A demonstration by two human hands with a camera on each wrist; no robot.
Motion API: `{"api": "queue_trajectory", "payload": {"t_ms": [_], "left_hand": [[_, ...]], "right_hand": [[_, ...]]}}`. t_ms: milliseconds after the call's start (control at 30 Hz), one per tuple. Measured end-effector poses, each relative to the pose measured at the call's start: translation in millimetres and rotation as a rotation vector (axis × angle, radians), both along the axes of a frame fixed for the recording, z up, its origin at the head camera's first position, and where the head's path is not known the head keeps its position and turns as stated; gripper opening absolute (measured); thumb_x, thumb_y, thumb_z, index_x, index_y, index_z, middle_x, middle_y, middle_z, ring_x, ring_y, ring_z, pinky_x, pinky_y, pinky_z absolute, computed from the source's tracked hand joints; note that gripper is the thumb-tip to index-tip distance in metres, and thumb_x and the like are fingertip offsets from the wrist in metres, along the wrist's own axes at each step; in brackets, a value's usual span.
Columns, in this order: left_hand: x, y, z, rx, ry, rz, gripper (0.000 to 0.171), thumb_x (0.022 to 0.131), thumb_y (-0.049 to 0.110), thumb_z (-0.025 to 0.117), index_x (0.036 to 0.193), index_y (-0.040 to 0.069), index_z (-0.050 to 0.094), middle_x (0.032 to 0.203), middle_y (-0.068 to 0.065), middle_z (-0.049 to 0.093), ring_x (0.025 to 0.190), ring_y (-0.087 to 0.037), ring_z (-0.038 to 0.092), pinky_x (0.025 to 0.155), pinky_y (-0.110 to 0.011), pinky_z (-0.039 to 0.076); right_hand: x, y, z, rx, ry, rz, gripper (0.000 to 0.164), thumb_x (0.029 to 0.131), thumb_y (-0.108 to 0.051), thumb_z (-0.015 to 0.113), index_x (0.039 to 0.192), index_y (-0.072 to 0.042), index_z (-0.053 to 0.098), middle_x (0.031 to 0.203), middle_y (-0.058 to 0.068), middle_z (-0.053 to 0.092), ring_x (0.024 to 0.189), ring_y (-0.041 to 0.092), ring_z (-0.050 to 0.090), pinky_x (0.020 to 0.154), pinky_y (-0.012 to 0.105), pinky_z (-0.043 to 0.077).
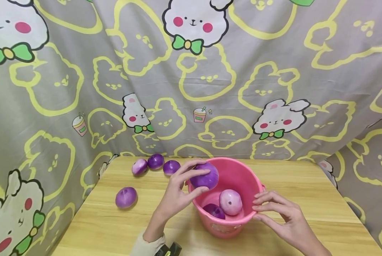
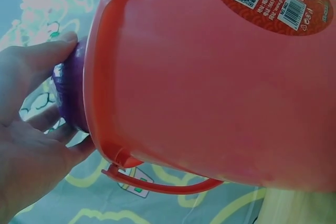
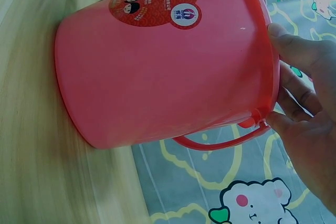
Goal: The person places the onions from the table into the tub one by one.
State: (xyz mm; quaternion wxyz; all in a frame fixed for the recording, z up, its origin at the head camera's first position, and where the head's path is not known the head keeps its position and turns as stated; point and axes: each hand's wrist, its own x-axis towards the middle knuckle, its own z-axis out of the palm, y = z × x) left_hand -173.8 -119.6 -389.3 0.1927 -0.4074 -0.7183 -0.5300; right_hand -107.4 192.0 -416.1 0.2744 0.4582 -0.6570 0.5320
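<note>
My left hand (image 1: pixel 180 188) holds a purple onion (image 1: pixel 206 176) between thumb and fingers, at the left rim of a pink bucket (image 1: pixel 217 227). In the left wrist view the onion (image 2: pixel 73 90) shows beside the bucket's rim, partly hidden behind it. My right hand (image 1: pixel 286 217) grips the bucket's right rim with its fingertips; the right wrist view shows its thumb (image 3: pixel 289 40) on the rim. Inside the bucket lie a pale purple onion (image 1: pixel 230 202) and a darker onion (image 1: pixel 214 211), the latter partly hidden by the near wall.
On the wooden table (image 1: pixel 95 227), left of the bucket, lie a single onion (image 1: pixel 126 197) and, at the back edge, a pale onion (image 1: pixel 140 167) and two dark onions (image 1: pixel 155 161). A patterned grey curtain (image 1: pixel 191 85) hangs behind. The bucket's handle (image 3: pixel 220 144) hangs at its far side.
</note>
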Motion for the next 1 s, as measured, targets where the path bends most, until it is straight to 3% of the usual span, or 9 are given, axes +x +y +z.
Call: {"api": "queue_trajectory", "payload": {"t_ms": [200,567,833,1000], "left_hand": [[0.5,-2.6,-2.0,-0.021,-0.015,0.019,0.042,0.087,0.013,0.084,0.127,0.017,0.073,0.144,-0.008,0.057,0.134,-0.027,0.052,0.099,-0.039,0.056],[-0.7,0.7,-2.2,-0.04,0.002,-0.016,0.042,0.086,0.012,0.085,0.126,0.015,0.073,0.143,-0.009,0.059,0.135,-0.027,0.052,0.105,-0.04,0.052],[-2.3,2.3,-2.6,-0.057,0.031,-0.009,0.037,0.087,-0.001,0.079,0.121,0.012,0.074,0.145,-0.006,0.059,0.136,-0.031,0.053,0.113,-0.042,0.044],[-4.2,-0.4,-4.0,-0.059,0.025,0.004,0.03,0.091,0.001,0.076,0.118,0.012,0.076,0.14,-0.004,0.063,0.131,-0.033,0.057,0.109,-0.04,0.048]], "right_hand": [[-0.9,-0.4,0.7,-0.007,0.003,0.024,0.032,0.078,0.011,0.082,0.108,0.001,0.076,0.11,0.016,0.069,0.119,0.022,0.062,0.105,0.023,0.048],[0.2,0.4,-0.1,0.007,-0.003,-0.01,0.031,0.079,0.009,0.082,0.108,0.0,0.076,0.109,0.015,0.069,0.119,0.021,0.062,0.105,0.023,0.048],[0.4,0.3,0.3,0.018,0.004,-0.027,0.031,0.079,0.008,0.083,0.108,-0.001,0.076,0.109,0.014,0.069,0.119,0.021,0.062,0.106,0.023,0.046],[0.3,0.6,0.9,0.019,0.019,-0.031,0.028,0.081,0.006,0.082,0.108,-0.001,0.076,0.109,0.014,0.069,0.119,0.021,0.062,0.107,0.024,0.046]]}}
